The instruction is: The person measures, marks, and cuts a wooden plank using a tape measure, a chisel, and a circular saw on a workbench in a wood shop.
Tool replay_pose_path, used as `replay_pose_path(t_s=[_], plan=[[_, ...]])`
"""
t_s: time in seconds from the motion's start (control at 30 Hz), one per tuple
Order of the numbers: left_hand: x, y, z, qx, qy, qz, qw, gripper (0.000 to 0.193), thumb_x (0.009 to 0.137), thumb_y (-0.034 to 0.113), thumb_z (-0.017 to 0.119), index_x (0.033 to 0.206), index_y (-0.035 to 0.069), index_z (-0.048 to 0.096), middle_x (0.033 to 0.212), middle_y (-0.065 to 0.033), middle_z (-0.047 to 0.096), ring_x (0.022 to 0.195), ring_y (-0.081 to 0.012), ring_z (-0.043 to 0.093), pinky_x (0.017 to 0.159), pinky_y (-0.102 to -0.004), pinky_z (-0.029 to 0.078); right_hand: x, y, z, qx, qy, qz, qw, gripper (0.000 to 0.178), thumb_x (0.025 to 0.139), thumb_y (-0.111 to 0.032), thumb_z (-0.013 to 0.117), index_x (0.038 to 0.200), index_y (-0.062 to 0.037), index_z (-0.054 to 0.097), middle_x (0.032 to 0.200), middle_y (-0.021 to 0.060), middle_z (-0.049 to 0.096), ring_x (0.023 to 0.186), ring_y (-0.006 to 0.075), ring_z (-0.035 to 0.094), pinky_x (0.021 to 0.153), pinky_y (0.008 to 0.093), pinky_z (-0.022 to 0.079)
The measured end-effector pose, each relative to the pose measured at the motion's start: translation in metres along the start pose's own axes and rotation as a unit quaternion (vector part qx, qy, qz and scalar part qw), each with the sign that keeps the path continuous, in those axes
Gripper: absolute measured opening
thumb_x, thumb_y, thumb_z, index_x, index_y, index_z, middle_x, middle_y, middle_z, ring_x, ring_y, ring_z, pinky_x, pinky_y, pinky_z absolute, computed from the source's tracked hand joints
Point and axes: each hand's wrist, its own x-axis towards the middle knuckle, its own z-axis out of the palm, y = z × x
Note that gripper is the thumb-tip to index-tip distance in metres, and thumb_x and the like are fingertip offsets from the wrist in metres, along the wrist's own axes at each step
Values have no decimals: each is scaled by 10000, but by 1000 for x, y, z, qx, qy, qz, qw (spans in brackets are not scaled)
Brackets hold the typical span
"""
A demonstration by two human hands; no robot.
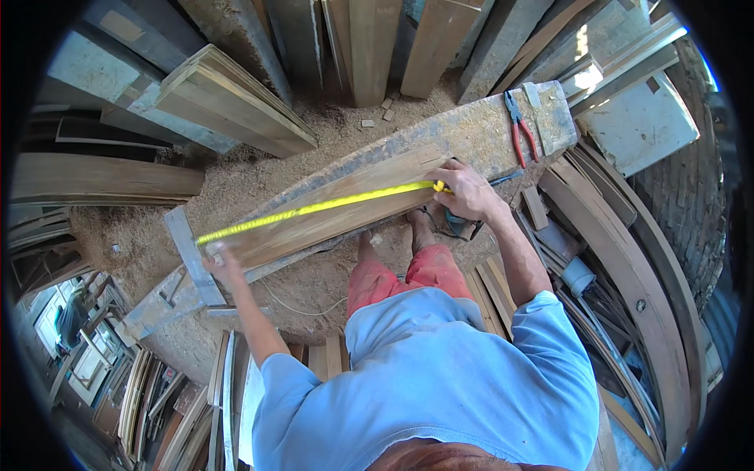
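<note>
A yellow tape measure [314,207] is drawn out along a wooden board [353,206] lying on a long, dusty workbench [479,129]. My right hand [465,193] is closed round its case near the board's right end. At the other end of the blade, my left hand [225,265] is by the tape's tip and the board's left end. Motion blurs its fingers, so their grip is unclear. Just beyond the board's left end, a pale crosspiece [193,255] sits across the bench. Red-handled pliers [519,133] lie on the bench's far right part.
Stacked planks [236,106] lean at the far left, and more upright boards [373,47] line the back. Long curved-looking planks [628,282] and a white cup-like container [578,276] are on the right. Sawdust covers the ground [141,235]. A thin cable [302,308] loops near my legs.
</note>
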Motion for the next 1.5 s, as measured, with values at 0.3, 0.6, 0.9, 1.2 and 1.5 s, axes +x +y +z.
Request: replay_pose_path(t_s=[0.3, 0.6, 0.9, 1.2, 1.5], plan=[[-164, 205, 34, 190, -322, 525, 765, 1242, 562, 461, 967, 1628, 353, 339, 1674, -262, 220, 1559, -450, 188, 1238, -661, 119, -25, 40, -27, 106, 112, 154, 976, 335, 879, -162, 751, 1193, -51, 719, 959, 211, 684, 880, 365, 674, 822, 453, 533], [-143, 215, 40, 171, -325, 507, 779, 1246, 483, 373, 988, 1585, 409, 407, 1507, -168, 392, 1411, -408, 362, 1186, -644, 217, -48, 56, -46, 7, 172, 194, 966, 379, 890, -196, 763, 1237, -54, 708, 1059, 192, 692, 1021, 325, 682, 924, 435, 529], [-148, 213, 44, 202, -345, 484, 778, 1255, 573, 371, 967, 1633, 426, 298, 1689, -283, 141, 1556, -510, 133, 1238, -682, 97, -38, 49, -44, -15, 140, 173, 975, 370, 848, -204, 751, 1203, -100, 731, 1002, 222, 697, 991, 392, 681, 885, 480, 536], [-224, 151, 24, 163, -262, 376, 874, 1037, 794, 325, 824, 1661, 206, 267, 1648, -411, 122, 1546, -598, 83, 1234, -703, 122, 11, -36, -22, -93, 1, 88, 992, 335, 828, -177, 745, 1159, -129, 752, 1134, 205, 718, 1060, 401, 692, 898, 485, 559], [-225, 123, 24, 52, -271, 363, 890, 954, 784, 236, 805, 1626, 171, 363, 1640, -400, 149, 1540, -603, 87, 1246, -678, 161, 70, -112, 51, -123, -82, 16, 989, 358, 866, -258, 744, 1206, -148, 760, 1180, 200, 711, 1115, 409, 673, 975, 500, 546]])
